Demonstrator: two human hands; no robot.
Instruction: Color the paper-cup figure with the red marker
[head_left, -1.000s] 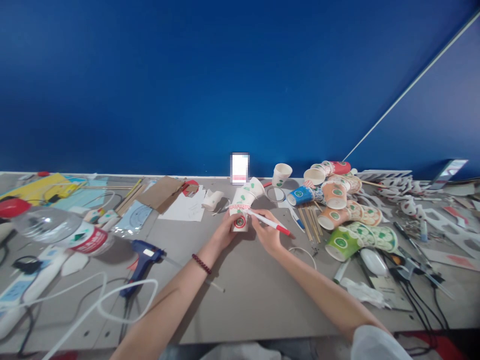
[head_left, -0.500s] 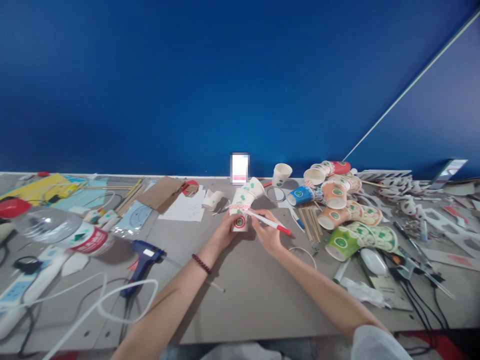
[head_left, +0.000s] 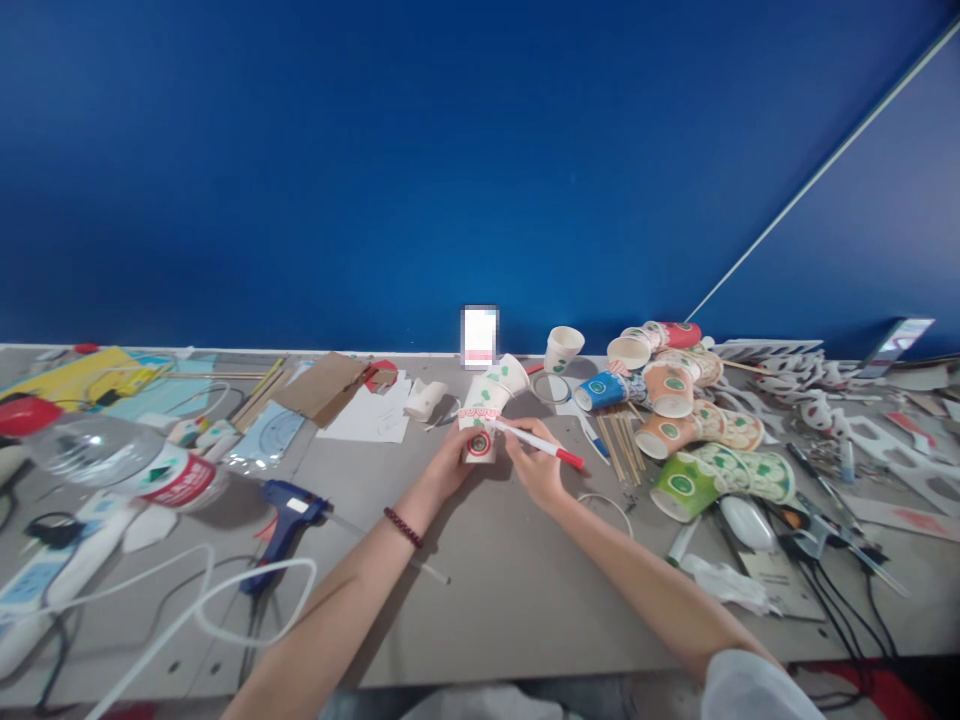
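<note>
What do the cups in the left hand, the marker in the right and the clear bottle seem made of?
Cups: likely paper, fairly matte; white walls with printed green patches suggest it.
Marker: probably hard plastic, judging by its smooth white barrel and red end.
Bottle: likely thin plastic, glossy; it is see-through with bright highlights, though looks alone can't prove it.

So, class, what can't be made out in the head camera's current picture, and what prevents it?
All in the head view:
Left hand: some fingers are hidden behind the joined white cups.
Red-and-white pen: its tip is too small and blurred to tell whether it touches the cups.
Upright screen: its content is pixelated.
Power strip: cut off by the left edge.
</note>
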